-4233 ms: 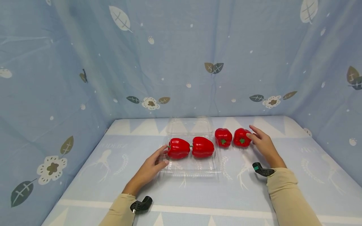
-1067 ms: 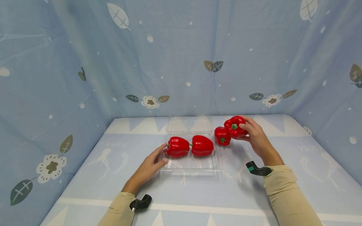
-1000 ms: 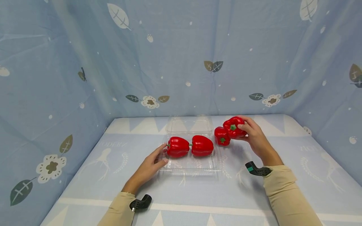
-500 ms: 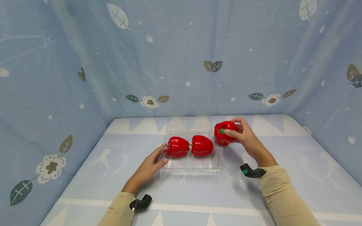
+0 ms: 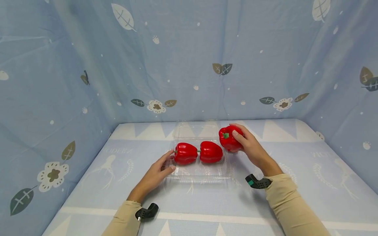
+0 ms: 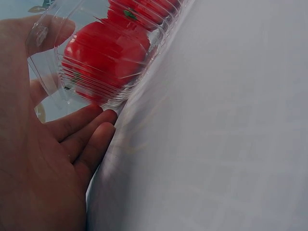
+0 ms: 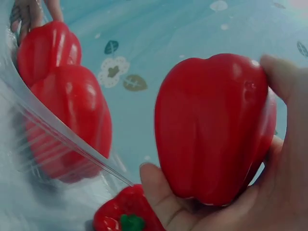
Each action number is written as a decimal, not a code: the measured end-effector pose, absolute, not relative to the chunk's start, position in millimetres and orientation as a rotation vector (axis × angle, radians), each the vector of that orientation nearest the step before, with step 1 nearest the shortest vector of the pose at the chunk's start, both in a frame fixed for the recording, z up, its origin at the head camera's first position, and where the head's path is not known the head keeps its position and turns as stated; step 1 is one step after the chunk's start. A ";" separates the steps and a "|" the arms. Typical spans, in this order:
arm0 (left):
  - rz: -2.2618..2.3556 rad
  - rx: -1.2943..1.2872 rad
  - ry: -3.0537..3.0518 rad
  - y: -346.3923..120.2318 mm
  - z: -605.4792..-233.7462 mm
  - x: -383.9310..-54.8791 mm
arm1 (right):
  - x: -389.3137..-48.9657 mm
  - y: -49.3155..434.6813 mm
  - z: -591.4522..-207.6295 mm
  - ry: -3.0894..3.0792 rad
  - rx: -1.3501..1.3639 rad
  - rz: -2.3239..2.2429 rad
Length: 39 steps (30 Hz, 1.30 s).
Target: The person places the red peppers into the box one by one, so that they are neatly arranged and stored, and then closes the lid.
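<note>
My right hand [image 5: 253, 149] holds a glossy red bell pepper [image 5: 228, 139] up off the table, thumb on the near side and its green stem facing left. Below it a second bell pepper [image 7: 122, 219] sits outside the clear plastic clamshell container [image 5: 203, 171], mostly hidden in the head view. Inside the container two more bell peppers lie on their sides in a row, a left one [image 5: 185, 154] and a right one [image 5: 211, 152]. At the container's left side my left hand [image 5: 155, 175] touches the wall with relaxed fingers [image 6: 91, 147] and spread thumb.
The container's hinged lid [image 5: 197, 130] lies folded back towards the table's rear edge. A pale patterned cloth covers the table [image 5: 100, 196]. Behind and at the sides hangs a blue printed curtain [image 5: 189, 59]. Each wrist carries a black camera mount [image 5: 258, 182].
My right hand has picked up the far-right bell pepper and carried it left, over the other loose one, to near the container's right rim. The left hand has stayed in place.
</note>
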<state>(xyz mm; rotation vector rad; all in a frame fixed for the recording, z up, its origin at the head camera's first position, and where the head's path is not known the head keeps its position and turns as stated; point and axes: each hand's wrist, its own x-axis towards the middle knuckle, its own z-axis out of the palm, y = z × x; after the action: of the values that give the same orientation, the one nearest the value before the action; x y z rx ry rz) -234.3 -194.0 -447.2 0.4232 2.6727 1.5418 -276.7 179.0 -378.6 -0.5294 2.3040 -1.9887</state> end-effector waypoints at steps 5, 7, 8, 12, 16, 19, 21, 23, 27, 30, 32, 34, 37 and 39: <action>1.533 0.431 2.679 -194.8 -449.9 -234.6 | -277.0 174.4 -383.7 2.236 -0.569 -2.010; 1.532 0.430 2.675 -195.2 -450.6 -235.0 | -275.4 172.6 -383.8 2.248 -0.561 -2.004; 1.531 0.433 2.677 -195.1 -450.9 -235.1 | -274.4 171.8 -383.2 2.259 -0.562 -2.000; 1.531 0.452 2.682 -194.4 -448.9 -234.8 | -271.2 167.3 -379.7 2.299 -0.535 -2.010; 1.539 0.463 2.682 -193.7 -446.2 -234.3 | -269.7 162.6 -377.1 2.331 -0.528 -1.997; 1.549 0.459 2.669 -194.2 -445.5 -233.9 | -268.0 158.5 -376.8 2.330 -0.551 -1.980; 1.553 0.456 2.662 -194.7 -445.3 -233.3 | -266.6 155.1 -376.9 2.326 -0.573 -1.970; 1.550 0.460 2.667 -195.2 -445.5 -233.3 | -264.6 151.2 -376.6 2.331 -0.592 -1.960; 1.536 0.475 2.683 -195.4 -445.9 -234.1 | -259.9 143.8 -375.7 2.337 -0.609 -1.947; 1.537 0.473 2.678 -195.4 -445.8 -234.6 | -255.6 137.2 -375.3 2.376 -0.617 -1.908; 1.534 0.472 2.678 -195.3 -445.8 -234.7 | -252.6 131.9 -375.2 2.426 -0.625 -1.863; 1.532 0.466 2.678 -195.2 -445.7 -234.7 | -249.5 125.8 -375.3 2.490 -0.630 -1.813; 1.536 0.475 2.682 -195.2 -446.3 -234.7 | -244.4 116.2 -376.1 2.593 -0.669 -1.734; 1.542 0.486 2.681 -195.3 -447.0 -234.6 | -240.9 109.9 -377.5 2.658 -0.715 -1.689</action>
<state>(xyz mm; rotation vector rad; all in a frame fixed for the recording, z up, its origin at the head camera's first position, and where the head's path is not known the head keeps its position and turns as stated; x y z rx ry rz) -234.6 -195.3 -447.0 0.4860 2.6813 1.5416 -240.9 109.9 -377.5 -0.7148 2.6579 -1.6888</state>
